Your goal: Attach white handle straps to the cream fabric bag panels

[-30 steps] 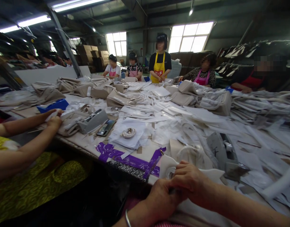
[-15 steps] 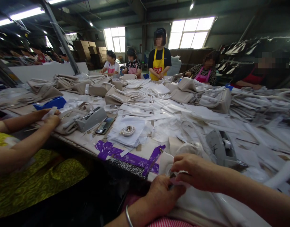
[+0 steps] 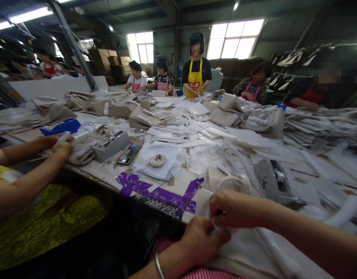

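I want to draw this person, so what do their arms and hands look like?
Bare, with no gloves and no sleeves in view: the left hand and the right hand alike. A thin silver metal bangle circles the left wrist.

Grey tape dispenser [image 3: 112, 145], phone [image 3: 128, 154] beside it, purple tape strips [image 3: 155, 195], blue tray [image 3: 62, 127], person in yellow apron [image 3: 195, 83]

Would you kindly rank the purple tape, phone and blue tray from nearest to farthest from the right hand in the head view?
1. Purple tape, just left of the right hand, whose grip holds a white piece.
2. Phone, farther left, mid-table.
3. Blue tray, far left.
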`<state>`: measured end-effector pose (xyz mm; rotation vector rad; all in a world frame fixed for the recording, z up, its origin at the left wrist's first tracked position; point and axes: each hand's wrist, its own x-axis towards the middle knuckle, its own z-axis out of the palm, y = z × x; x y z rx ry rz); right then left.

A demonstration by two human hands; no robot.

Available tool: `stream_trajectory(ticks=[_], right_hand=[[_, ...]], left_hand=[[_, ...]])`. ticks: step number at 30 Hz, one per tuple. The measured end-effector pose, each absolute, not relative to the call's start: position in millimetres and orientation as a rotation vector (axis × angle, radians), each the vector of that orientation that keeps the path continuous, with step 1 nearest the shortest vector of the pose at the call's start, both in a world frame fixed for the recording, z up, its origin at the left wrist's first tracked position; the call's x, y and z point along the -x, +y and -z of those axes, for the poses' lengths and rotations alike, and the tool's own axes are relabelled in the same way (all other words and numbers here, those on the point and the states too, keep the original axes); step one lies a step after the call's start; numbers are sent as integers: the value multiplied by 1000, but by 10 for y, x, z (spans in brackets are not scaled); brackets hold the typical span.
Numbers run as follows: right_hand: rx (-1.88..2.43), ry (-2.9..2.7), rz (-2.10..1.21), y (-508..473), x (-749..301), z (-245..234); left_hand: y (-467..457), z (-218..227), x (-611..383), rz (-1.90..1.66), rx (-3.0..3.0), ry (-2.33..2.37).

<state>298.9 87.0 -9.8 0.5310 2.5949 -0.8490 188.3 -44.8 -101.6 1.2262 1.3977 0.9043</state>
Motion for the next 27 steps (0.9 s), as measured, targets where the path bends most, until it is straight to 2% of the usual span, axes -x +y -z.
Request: stream_trajectory(ticks=[5, 12, 20, 27], right_hand=[[-528, 2530, 858, 932, -2965, 111], [-432, 2576, 509, 807, -2869, 81], [-274, 2763, 248, 700, -2987, 356], [-171, 2900, 372, 696, -3164, 492]], left_hand=[[-451, 1049, -1860, -856, -1220, 1406], [-446, 1085, -1840, -795, -1250, 1436], [-428, 1032, -1816, -852, -1287, 1359], [-396, 1025, -1843, -874, -1276, 1377]])
